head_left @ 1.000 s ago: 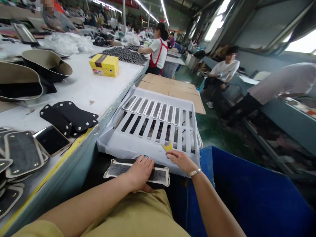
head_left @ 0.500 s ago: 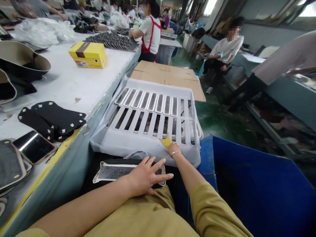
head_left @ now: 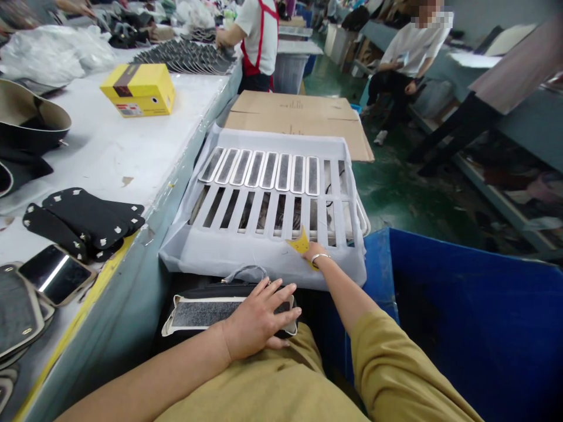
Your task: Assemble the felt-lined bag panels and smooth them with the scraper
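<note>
The panel [head_left: 200, 312], grey with a cream edge, is lying across the person's lap on something black, just in front of the rack [head_left: 233, 249]. In the head view, the left hand [head_left: 259, 319] is resting on the panel's right part, its fingers spreading apart and gripping nothing. The right hand [head_left: 311, 252] is clamping on a yellow piece [head_left: 299, 242] over the rack's near edge; its fingertips are mostly hiding from sight. A thin loop [head_left: 246, 269] is arching just beyond the panel. Eight strips [head_left: 284, 173] are lying in a row on the rack's far part, and cardboard [head_left: 290, 108] is lying behind it. A blue bin [head_left: 440, 258] is standing to the right. On the table [head_left: 109, 146] to the left, a phone [head_left: 57, 272] is lying near black pieces [head_left: 83, 217], and a yellow box [head_left: 149, 94] is sitting farther off.
</note>
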Demonstrator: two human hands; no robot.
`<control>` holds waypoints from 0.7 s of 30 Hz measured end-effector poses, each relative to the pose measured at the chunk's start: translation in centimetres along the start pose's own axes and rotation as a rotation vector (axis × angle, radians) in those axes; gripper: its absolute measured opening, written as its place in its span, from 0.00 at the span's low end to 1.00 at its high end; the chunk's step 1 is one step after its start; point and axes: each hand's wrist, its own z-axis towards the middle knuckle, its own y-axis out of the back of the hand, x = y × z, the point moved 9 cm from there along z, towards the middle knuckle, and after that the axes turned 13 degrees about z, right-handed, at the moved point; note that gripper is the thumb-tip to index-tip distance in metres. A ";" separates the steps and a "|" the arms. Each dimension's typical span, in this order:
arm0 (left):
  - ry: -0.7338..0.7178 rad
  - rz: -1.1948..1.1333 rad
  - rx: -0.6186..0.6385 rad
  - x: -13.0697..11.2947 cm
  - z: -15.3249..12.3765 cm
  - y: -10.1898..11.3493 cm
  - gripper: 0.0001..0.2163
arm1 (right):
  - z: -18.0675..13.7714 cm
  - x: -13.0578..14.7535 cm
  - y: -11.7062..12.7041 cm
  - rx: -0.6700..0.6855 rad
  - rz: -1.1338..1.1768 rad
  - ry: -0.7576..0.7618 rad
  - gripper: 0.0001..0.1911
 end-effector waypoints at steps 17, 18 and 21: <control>0.134 0.067 -0.058 0.1 -1.3 0.0 0.26 | -22.3 1.5 3.8 0.060 0.114 0.287 0.25; 0.132 0.064 -0.058 0.1 -1.3 0.0 0.27 | -22.6 2.2 3.3 0.052 0.041 0.307 0.24; 0.122 0.053 -0.061 0.2 -1.4 0.0 0.28 | -22.9 4.3 2.4 0.013 -0.136 0.320 0.21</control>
